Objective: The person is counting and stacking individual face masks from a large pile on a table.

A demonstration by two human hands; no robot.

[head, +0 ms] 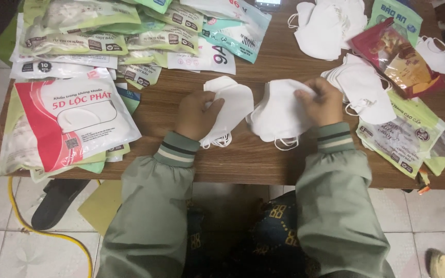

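Two small stacks of white folded face masks sit in my grip above the wooden table: my left hand is closed around one stack, my right hand pinches the upper edge of the other stack, its ear loops dangling toward me. They look feather-light, soft and floppy, likely to slide apart, so I judge the folded edge the best place to hold. Printed mask pouches lie at my left, loose masks at my right.
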